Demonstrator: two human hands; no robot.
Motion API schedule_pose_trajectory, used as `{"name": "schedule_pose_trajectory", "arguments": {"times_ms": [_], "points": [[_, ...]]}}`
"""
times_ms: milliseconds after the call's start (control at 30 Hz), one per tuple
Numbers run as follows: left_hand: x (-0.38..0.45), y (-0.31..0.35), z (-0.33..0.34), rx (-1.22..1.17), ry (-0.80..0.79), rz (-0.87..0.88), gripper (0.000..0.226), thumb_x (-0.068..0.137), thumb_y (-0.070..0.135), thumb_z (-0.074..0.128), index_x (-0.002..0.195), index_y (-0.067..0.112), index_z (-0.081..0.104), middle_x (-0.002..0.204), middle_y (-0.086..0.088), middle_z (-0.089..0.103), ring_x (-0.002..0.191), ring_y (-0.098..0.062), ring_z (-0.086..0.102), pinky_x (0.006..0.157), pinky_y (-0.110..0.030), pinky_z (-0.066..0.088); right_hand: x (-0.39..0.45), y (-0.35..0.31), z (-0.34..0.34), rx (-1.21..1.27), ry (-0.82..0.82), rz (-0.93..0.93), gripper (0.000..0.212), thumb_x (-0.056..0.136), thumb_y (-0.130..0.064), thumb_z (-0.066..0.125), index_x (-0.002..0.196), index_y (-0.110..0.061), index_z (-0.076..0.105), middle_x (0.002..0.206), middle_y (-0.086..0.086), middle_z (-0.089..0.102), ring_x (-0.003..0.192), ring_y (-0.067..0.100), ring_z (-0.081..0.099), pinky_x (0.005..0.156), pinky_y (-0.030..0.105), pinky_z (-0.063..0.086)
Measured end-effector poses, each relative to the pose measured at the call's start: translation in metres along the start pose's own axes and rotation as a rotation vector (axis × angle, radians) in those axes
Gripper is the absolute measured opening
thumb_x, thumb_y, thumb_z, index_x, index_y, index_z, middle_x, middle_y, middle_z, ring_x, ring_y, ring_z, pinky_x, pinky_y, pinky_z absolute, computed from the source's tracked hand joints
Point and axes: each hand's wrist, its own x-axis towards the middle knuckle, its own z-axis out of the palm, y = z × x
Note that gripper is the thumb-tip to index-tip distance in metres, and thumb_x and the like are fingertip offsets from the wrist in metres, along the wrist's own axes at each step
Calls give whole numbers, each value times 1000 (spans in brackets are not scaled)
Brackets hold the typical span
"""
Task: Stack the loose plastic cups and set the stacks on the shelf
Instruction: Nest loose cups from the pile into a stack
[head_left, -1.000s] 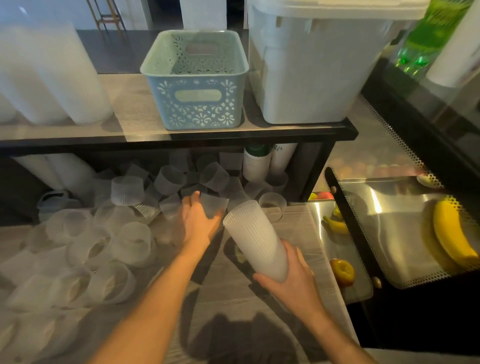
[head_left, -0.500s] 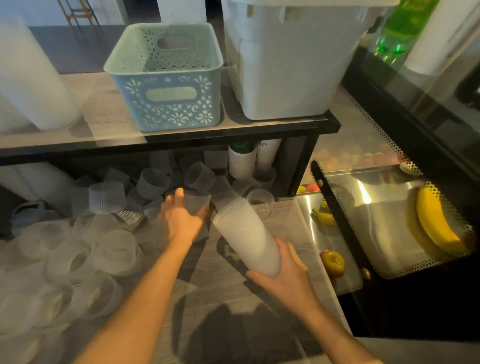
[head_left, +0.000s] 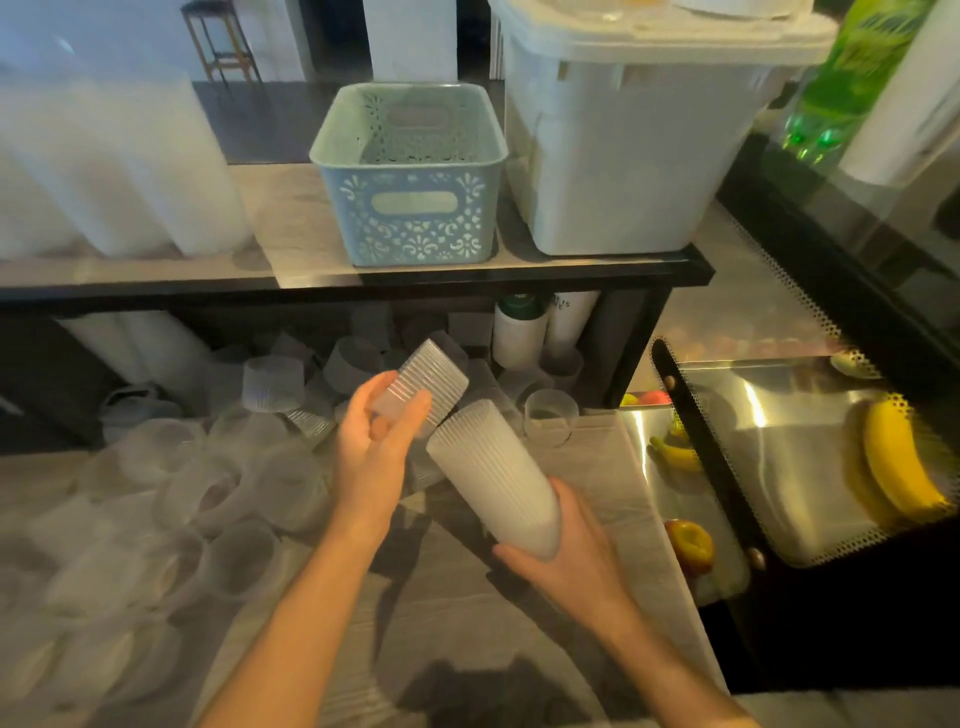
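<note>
My left hand (head_left: 375, 441) grips one ribbed cup (head_left: 425, 387) just above the stack (head_left: 493, 478) my right hand (head_left: 563, 551) holds; a crooked entry could jam it or pop it loose.

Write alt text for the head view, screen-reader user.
A person's left hand grips one ribbed plastic cup beside the open top of a tilted stack of ribbed cups held at its base by the right hand. Loose cups litter the counter under a shelf carrying a blue basket and a white bin.
</note>
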Motion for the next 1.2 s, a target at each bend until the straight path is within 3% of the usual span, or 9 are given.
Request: {"name": "schedule_pose_trajectory", "arguments": {"times_ms": [267, 467, 567, 633, 767, 900, 1000, 1133, 1200], "points": [[-18, 3, -9, 135, -73, 27, 43, 88, 17, 69, 129, 15, 55, 109, 10, 65, 92, 10, 62, 78, -9, 49, -5, -7, 3, -45, -17, -16, 93, 60, -64, 76, 136, -37, 28, 123, -14, 41, 108, 8, 46, 90, 35, 49], [-21, 6, -8, 170, -113, 20, 48, 87, 20, 70, 131, 17, 53, 113, 8, 64, 94, 11, 62, 78, -8, 49, -10, -10, 5, -42, -16, -36, 90, 61, -66, 75, 130, -41, 24, 113, -19, 35, 106, 6, 46, 88, 35, 51], [-22, 4, -7, 195, -136, 9, 60, 79, 41, 76, 131, 22, 54, 119, 5, 65, 102, 2, 63, 91, -22, 52, -10, -13, 4, -33, 0, -48, 88, 62, -64, 75, 131, -40, 25, 112, -19, 34, 104, 5, 44, 87, 34, 50], [-24, 0, -9, 217, -165, -15, 73, 69, 59, 69, 133, 28, 54, 123, 6, 63, 111, -5, 60, 100, -33, 49, -9, -14, 3, -28, 16, -54, 87, 62, -64, 75, 130, -40, 26, 112, -18, 36, 102, 5, 45, 86, 33, 50], [-31, -3, -10, 250, -211, -60, 78, 70, 76, 51, 141, 45, 43, 145, 17, 44, 131, -7, 45, 110, -34, 35, -10, -11, 4, -13, 11, -47, 89, 61, -65, 74, 130, -42, 24, 118, -14, 42, 107, 9, 48, 87, 36, 51], [-34, -5, -6, 297, -274, 6, 70, 78, 68, 49, 142, 38, 45, 148, 23, 41, 134, 11, 34, 109, -17, 28, -11, -12, 6, -16, 5, -69, 87, 61, -65, 73, 129, -39, 27, 120, -13, 45, 106, 10, 49, 86, 34, 49], [-31, -6, -6, 312, -278, 3, 71, 80, 65, 52, 145, 37, 43, 148, 22, 41, 134, 11, 34, 104, -14, 28, -8, -16, 4, -9, 8, -63, 84, 61, -64, 73, 127, -39, 29, 117, -14, 45, 103, 10, 50, 82, 33, 49], [-27, 2, -5, 253, -329, 19, 62, 84, 51, 53, 143, 39, 40, 140, 24, 44, 118, 24, 41, 88, -1, 37, -2, -19, 0, 9, 3, -61, 81, 61, -62, 75, 124, -39, 29, 113, -13, 47, 100, 10, 52, 77, 33, 50], [-26, 6, -3, 189, -350, 28, 61, 85, 48, 52, 144, 38, 39, 142, 24, 45, 120, 19, 44, 93, -8, 41, 0, -18, -2, 35, -10, -56, 84, 59, -61, 76, 126, -38, 30, 111, -14, 48, 98, 10, 52, 73, 30, 48]]}}
